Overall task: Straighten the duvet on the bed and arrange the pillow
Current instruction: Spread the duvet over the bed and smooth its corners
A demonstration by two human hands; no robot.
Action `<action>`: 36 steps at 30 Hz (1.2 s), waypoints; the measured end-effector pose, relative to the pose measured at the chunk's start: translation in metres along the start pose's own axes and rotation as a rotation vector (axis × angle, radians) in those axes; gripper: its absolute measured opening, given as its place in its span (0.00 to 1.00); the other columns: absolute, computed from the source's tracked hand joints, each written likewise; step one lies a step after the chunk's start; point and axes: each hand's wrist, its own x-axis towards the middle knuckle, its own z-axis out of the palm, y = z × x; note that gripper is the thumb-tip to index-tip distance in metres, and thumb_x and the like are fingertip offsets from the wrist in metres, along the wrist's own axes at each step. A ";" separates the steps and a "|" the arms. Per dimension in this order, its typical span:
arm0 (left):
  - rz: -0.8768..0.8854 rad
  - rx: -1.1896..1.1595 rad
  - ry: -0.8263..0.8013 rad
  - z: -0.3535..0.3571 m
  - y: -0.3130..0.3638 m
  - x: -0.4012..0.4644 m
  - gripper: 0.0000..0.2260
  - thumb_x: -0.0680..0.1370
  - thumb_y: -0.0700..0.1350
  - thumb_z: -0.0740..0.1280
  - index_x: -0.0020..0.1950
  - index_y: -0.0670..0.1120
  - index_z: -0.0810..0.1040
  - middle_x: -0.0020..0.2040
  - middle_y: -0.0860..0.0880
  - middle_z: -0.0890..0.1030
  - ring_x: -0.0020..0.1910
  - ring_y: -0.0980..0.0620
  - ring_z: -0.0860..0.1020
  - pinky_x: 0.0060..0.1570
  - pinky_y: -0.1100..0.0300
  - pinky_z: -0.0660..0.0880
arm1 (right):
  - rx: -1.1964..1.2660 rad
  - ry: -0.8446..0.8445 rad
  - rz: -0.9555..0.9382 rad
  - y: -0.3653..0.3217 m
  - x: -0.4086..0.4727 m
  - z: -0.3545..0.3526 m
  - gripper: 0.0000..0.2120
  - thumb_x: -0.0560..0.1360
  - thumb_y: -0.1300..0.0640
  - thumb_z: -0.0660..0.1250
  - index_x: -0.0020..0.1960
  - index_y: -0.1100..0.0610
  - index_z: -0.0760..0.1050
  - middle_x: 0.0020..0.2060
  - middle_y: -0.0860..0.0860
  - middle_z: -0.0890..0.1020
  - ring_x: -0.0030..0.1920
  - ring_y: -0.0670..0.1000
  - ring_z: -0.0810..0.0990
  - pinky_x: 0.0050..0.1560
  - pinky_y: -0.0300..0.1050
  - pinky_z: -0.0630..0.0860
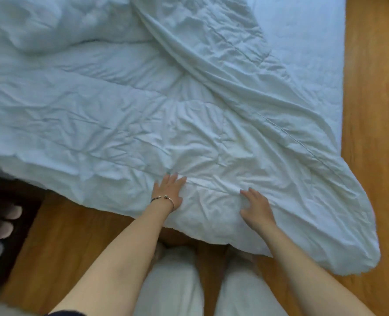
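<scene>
Duvet (pixel 189 115) on bed, crumpled, one corner folded over, near edge hanging toward floor (pixel 371 87); our left hand (pixel 169 190) and right hand (pixel 256 207) flat, fingers spread, holding nothing; we should press lightly, sweep outward to edge

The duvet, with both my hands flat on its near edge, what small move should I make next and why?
Probably slide both hands outward. The left hand and right hand lie open on the duvet, which is creased between them and folded over at the right.
</scene>
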 end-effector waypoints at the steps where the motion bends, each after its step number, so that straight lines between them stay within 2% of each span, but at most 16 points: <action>1: -0.032 -0.045 -0.016 0.001 -0.033 -0.007 0.31 0.80 0.49 0.60 0.78 0.57 0.48 0.79 0.52 0.47 0.78 0.48 0.48 0.74 0.44 0.50 | -0.025 -0.022 -0.018 -0.028 0.004 0.015 0.29 0.76 0.58 0.62 0.75 0.48 0.62 0.77 0.51 0.57 0.76 0.55 0.54 0.73 0.52 0.59; 3: -0.077 -0.123 -0.087 0.009 -0.094 -0.024 0.31 0.79 0.48 0.61 0.78 0.58 0.50 0.79 0.50 0.50 0.77 0.46 0.54 0.73 0.45 0.55 | -0.073 -0.063 -0.051 -0.084 0.011 0.047 0.28 0.76 0.57 0.63 0.75 0.49 0.62 0.76 0.52 0.58 0.75 0.57 0.54 0.72 0.53 0.59; 5: -0.104 -0.226 -0.161 0.023 -0.152 -0.043 0.31 0.76 0.50 0.62 0.77 0.59 0.52 0.77 0.49 0.55 0.73 0.44 0.61 0.70 0.45 0.64 | -0.113 -0.104 -0.080 -0.142 0.016 0.080 0.29 0.75 0.56 0.65 0.75 0.49 0.62 0.76 0.53 0.57 0.75 0.58 0.52 0.72 0.53 0.57; 7: -0.120 -0.326 -0.177 0.031 -0.204 -0.062 0.31 0.77 0.53 0.62 0.78 0.57 0.53 0.76 0.48 0.59 0.72 0.44 0.63 0.70 0.47 0.65 | -0.161 -0.141 -0.106 -0.198 0.022 0.109 0.29 0.75 0.54 0.65 0.75 0.48 0.62 0.77 0.53 0.55 0.76 0.58 0.52 0.72 0.53 0.57; 10: -0.147 -0.399 -0.075 0.029 -0.276 -0.072 0.28 0.79 0.48 0.59 0.78 0.53 0.54 0.75 0.47 0.61 0.72 0.45 0.64 0.70 0.51 0.64 | -0.243 -0.180 -0.176 -0.275 0.033 0.141 0.30 0.74 0.52 0.65 0.75 0.47 0.61 0.77 0.52 0.55 0.76 0.57 0.54 0.71 0.54 0.61; 13: -0.188 -0.464 0.042 0.016 -0.340 -0.067 0.27 0.80 0.48 0.58 0.78 0.53 0.56 0.73 0.48 0.65 0.70 0.45 0.67 0.68 0.51 0.66 | -0.339 -0.201 -0.291 -0.345 0.045 0.169 0.30 0.75 0.52 0.65 0.75 0.47 0.60 0.77 0.50 0.57 0.75 0.56 0.57 0.71 0.53 0.62; 18: -0.247 -0.518 0.112 -0.012 -0.437 -0.042 0.30 0.77 0.45 0.61 0.78 0.53 0.54 0.74 0.48 0.62 0.72 0.45 0.62 0.71 0.51 0.61 | -0.381 -0.241 -0.358 -0.442 0.081 0.211 0.29 0.74 0.52 0.66 0.74 0.49 0.63 0.74 0.51 0.62 0.72 0.58 0.61 0.71 0.51 0.62; 21: -0.291 -0.525 0.126 -0.032 -0.489 -0.030 0.31 0.78 0.44 0.60 0.79 0.53 0.50 0.77 0.48 0.57 0.74 0.45 0.58 0.73 0.51 0.58 | -0.374 -0.204 -0.350 -0.498 0.102 0.228 0.24 0.74 0.54 0.64 0.69 0.54 0.68 0.68 0.53 0.68 0.66 0.57 0.65 0.64 0.48 0.66; 24: -0.313 -0.537 0.134 -0.051 -0.540 -0.024 0.31 0.78 0.43 0.59 0.79 0.53 0.49 0.79 0.49 0.52 0.76 0.46 0.55 0.73 0.51 0.57 | -0.318 -0.198 -0.383 -0.554 0.114 0.238 0.25 0.74 0.55 0.64 0.71 0.52 0.66 0.68 0.53 0.67 0.66 0.57 0.64 0.64 0.49 0.68; 27: -0.360 -0.548 0.175 -0.071 -0.593 -0.021 0.33 0.78 0.41 0.59 0.79 0.56 0.48 0.79 0.52 0.47 0.77 0.46 0.53 0.72 0.50 0.60 | -0.302 -0.268 -0.453 -0.610 0.123 0.246 0.28 0.75 0.55 0.64 0.74 0.48 0.62 0.72 0.51 0.63 0.69 0.56 0.62 0.64 0.50 0.70; 31: -0.395 -0.498 0.251 -0.095 -0.656 -0.026 0.33 0.79 0.43 0.60 0.79 0.56 0.46 0.79 0.50 0.47 0.76 0.45 0.53 0.72 0.50 0.59 | -0.239 -0.319 -0.476 -0.680 0.136 0.257 0.27 0.76 0.55 0.64 0.73 0.45 0.63 0.72 0.49 0.63 0.71 0.54 0.60 0.60 0.49 0.73; 33: -0.376 -0.458 0.256 -0.104 -0.695 -0.029 0.34 0.79 0.43 0.61 0.79 0.57 0.45 0.79 0.50 0.47 0.76 0.45 0.52 0.72 0.50 0.57 | -0.193 -0.354 -0.456 -0.714 0.141 0.264 0.26 0.76 0.54 0.64 0.73 0.45 0.64 0.70 0.51 0.67 0.68 0.53 0.66 0.56 0.46 0.75; 36: -0.336 -0.404 0.239 -0.108 -0.765 -0.027 0.35 0.79 0.44 0.61 0.78 0.58 0.43 0.79 0.50 0.47 0.77 0.45 0.52 0.74 0.48 0.55 | -0.241 -0.370 -0.454 -0.761 0.143 0.279 0.26 0.75 0.48 0.66 0.72 0.43 0.64 0.65 0.50 0.74 0.59 0.51 0.76 0.58 0.49 0.75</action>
